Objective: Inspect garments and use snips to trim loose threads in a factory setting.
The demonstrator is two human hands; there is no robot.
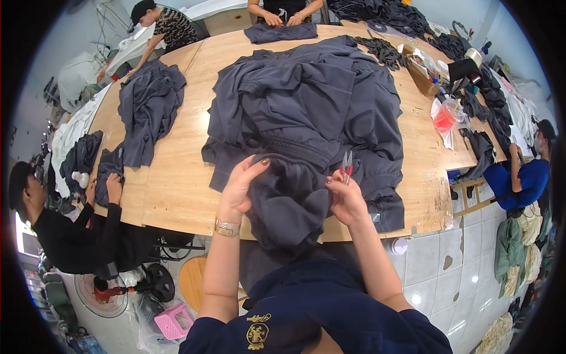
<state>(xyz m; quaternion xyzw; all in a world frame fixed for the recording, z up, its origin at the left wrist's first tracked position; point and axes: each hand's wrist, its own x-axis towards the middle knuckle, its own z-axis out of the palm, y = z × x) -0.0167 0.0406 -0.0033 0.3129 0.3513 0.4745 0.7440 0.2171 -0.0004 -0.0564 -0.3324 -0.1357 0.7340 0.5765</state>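
Observation:
Both my hands hold up a dark grey garment with a gathered, elastic-looking waistband at the table's near edge. My left hand grips its left side, thumb on top of the cloth; a metal watch is on that wrist. My right hand pinches the right side of the opening and also keeps a pair of thread snips in the fingers, blades pointing away from me. Just beyond lies a large heap of similar dark grey garments. The lower part of the held garment hangs toward my lap.
The wooden table spreads around the heap. More grey cloth lies at the left, where a seated person handles a piece. Other people work at the far side and right. A cardboard box and a plastic bag with a red item sit at right.

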